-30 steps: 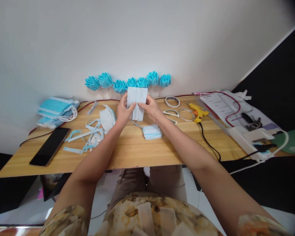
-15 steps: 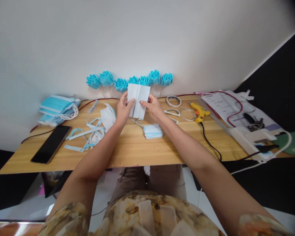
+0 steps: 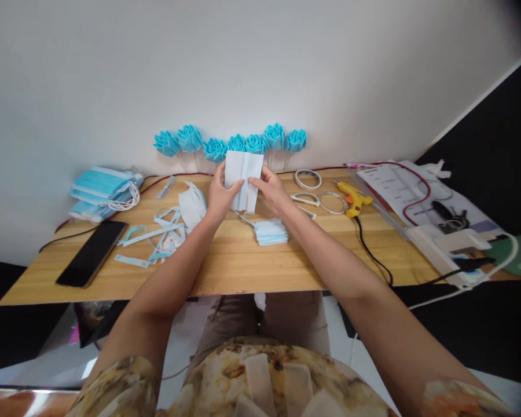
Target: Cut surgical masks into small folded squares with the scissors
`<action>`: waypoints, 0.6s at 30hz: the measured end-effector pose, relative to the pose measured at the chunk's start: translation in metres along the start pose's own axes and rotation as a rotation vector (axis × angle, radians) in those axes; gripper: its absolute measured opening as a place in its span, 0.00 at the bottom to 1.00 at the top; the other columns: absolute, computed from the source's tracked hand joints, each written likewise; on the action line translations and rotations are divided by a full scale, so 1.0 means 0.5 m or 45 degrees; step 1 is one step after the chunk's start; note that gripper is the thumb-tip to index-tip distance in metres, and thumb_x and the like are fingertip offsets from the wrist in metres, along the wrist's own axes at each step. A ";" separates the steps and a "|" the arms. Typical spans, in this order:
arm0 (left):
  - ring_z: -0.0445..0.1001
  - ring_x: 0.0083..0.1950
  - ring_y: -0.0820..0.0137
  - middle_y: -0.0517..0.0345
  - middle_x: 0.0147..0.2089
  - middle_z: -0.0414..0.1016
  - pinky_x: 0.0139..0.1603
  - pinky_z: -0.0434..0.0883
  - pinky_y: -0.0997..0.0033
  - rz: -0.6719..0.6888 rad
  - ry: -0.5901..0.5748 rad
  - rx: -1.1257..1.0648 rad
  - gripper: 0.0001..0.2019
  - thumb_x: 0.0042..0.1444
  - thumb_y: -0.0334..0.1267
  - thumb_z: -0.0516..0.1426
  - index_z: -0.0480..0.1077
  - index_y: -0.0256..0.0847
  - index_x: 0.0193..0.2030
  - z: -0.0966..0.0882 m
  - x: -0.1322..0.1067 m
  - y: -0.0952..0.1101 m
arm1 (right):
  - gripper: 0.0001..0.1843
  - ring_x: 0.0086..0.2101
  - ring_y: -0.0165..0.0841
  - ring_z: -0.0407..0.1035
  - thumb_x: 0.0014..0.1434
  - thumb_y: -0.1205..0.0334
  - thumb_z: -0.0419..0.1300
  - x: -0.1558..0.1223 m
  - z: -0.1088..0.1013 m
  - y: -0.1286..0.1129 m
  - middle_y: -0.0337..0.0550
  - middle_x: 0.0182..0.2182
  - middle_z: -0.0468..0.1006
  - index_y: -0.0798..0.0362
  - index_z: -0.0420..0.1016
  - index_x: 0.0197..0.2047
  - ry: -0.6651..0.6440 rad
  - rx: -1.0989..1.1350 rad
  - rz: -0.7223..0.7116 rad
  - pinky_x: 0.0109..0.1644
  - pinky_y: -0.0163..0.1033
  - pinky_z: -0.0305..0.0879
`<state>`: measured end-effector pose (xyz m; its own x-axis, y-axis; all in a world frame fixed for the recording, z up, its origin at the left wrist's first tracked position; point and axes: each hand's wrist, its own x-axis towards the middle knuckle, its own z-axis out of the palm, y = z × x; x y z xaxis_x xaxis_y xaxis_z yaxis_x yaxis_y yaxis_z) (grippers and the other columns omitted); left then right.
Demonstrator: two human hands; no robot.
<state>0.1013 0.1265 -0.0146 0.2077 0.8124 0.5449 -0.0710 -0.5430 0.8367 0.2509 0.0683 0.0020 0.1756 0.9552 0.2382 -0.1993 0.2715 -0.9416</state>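
A white pleated piece of mask fabric point(image 3: 243, 174) is held upright above the wooden table point(image 3: 226, 260), near its back edge. My left hand point(image 3: 219, 197) pinches its left side with the thumb across the front. My right hand point(image 3: 271, 190) pinches its right side. Just below my hands lies a small stack of folded blue-and-white pieces point(image 3: 270, 231). A row of blue fabric roses point(image 3: 232, 142) stands against the white wall right behind the held piece.
At the left lie a black phone point(image 3: 91, 253), a pile of blue masks point(image 3: 102, 191), cut blue strips point(image 3: 154, 243) and a white mask piece point(image 3: 191, 207). To the right are tape rolls point(image 3: 307, 179), a yellow glue gun point(image 3: 351, 198) with black cord, papers and cables.
The held fabric has closed up a little, from spread wider half a second ago to narrower now. Both hands stay in nearly the same place.
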 end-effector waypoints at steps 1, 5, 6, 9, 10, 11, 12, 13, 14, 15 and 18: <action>0.70 0.70 0.52 0.44 0.65 0.73 0.72 0.65 0.53 0.001 -0.004 0.008 0.36 0.51 0.53 0.69 0.66 0.42 0.63 0.000 0.000 0.001 | 0.28 0.52 0.41 0.76 0.47 0.50 0.72 -0.002 0.001 -0.002 0.42 0.50 0.84 0.47 0.76 0.51 -0.003 -0.001 0.008 0.60 0.47 0.73; 0.70 0.69 0.51 0.44 0.64 0.74 0.71 0.66 0.51 -0.027 -0.048 -0.002 0.36 0.51 0.55 0.69 0.67 0.42 0.62 0.005 -0.004 0.003 | 0.30 0.49 0.41 0.77 0.44 0.47 0.74 -0.006 0.002 -0.003 0.44 0.48 0.84 0.49 0.78 0.49 0.053 -0.069 0.011 0.55 0.46 0.74; 0.70 0.69 0.51 0.44 0.65 0.74 0.71 0.66 0.51 -0.040 -0.051 -0.014 0.36 0.50 0.55 0.69 0.67 0.42 0.62 0.006 -0.004 0.003 | 0.30 0.48 0.41 0.77 0.44 0.47 0.74 -0.006 0.001 -0.002 0.44 0.47 0.84 0.50 0.78 0.48 0.079 -0.090 0.012 0.54 0.46 0.75; 0.74 0.65 0.51 0.42 0.65 0.74 0.66 0.71 0.52 -0.091 -0.063 -0.066 0.40 0.48 0.57 0.70 0.66 0.42 0.64 0.004 -0.004 0.004 | 0.30 0.46 0.42 0.77 0.42 0.46 0.75 -0.004 -0.005 0.000 0.46 0.46 0.85 0.51 0.78 0.46 0.135 -0.109 0.009 0.53 0.46 0.74; 0.77 0.62 0.52 0.42 0.64 0.75 0.63 0.74 0.52 -0.121 -0.080 -0.086 0.41 0.47 0.57 0.70 0.66 0.42 0.64 0.002 -0.003 0.005 | 0.31 0.46 0.42 0.77 0.42 0.45 0.75 -0.004 -0.006 0.000 0.46 0.46 0.85 0.51 0.77 0.46 0.140 -0.101 0.001 0.53 0.46 0.74; 0.79 0.59 0.52 0.42 0.62 0.77 0.59 0.76 0.53 -0.158 -0.104 -0.104 0.42 0.46 0.57 0.71 0.65 0.41 0.65 0.000 -0.002 0.007 | 0.31 0.46 0.42 0.77 0.42 0.45 0.75 -0.003 -0.008 -0.001 0.46 0.47 0.85 0.51 0.77 0.46 0.140 -0.091 -0.009 0.53 0.46 0.73; 0.80 0.55 0.53 0.42 0.59 0.79 0.56 0.77 0.55 -0.198 -0.127 -0.121 0.43 0.45 0.57 0.71 0.66 0.40 0.64 -0.002 -0.002 0.010 | 0.31 0.46 0.41 0.77 0.41 0.44 0.75 -0.002 -0.009 -0.002 0.46 0.47 0.85 0.51 0.78 0.46 0.137 -0.083 -0.017 0.53 0.46 0.73; 0.81 0.53 0.54 0.43 0.55 0.81 0.53 0.78 0.56 -0.234 -0.143 -0.137 0.42 0.44 0.57 0.72 0.68 0.39 0.63 -0.004 -0.001 0.012 | 0.32 0.46 0.41 0.77 0.41 0.44 0.76 -0.001 -0.009 -0.003 0.46 0.47 0.85 0.51 0.78 0.46 0.135 -0.079 -0.022 0.53 0.46 0.73; 0.81 0.51 0.54 0.44 0.53 0.82 0.51 0.79 0.58 -0.262 -0.151 -0.153 0.41 0.43 0.58 0.72 0.70 0.38 0.60 -0.006 -0.001 0.016 | 0.32 0.46 0.41 0.77 0.41 0.44 0.76 0.000 -0.010 -0.004 0.46 0.46 0.85 0.51 0.78 0.46 0.138 -0.077 -0.026 0.53 0.46 0.73; 0.82 0.50 0.55 0.45 0.51 0.83 0.50 0.79 0.59 -0.282 -0.151 -0.171 0.39 0.42 0.57 0.72 0.71 0.37 0.56 -0.007 -0.001 0.019 | 0.31 0.45 0.41 0.77 0.40 0.44 0.76 0.001 -0.010 -0.004 0.45 0.45 0.85 0.51 0.78 0.45 0.144 -0.076 -0.031 0.52 0.46 0.73; 0.82 0.48 0.58 0.48 0.49 0.84 0.47 0.78 0.63 -0.323 -0.128 -0.232 0.33 0.41 0.57 0.73 0.75 0.37 0.49 -0.006 -0.003 0.030 | 0.31 0.44 0.41 0.77 0.40 0.44 0.76 0.003 -0.011 -0.005 0.45 0.44 0.85 0.52 0.79 0.44 0.163 -0.087 -0.045 0.52 0.46 0.74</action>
<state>0.0969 0.1180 -0.0028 0.3358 0.8870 0.3170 -0.1764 -0.2714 0.9462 0.2568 0.0685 0.0034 0.3039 0.9212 0.2431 -0.1256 0.2917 -0.9482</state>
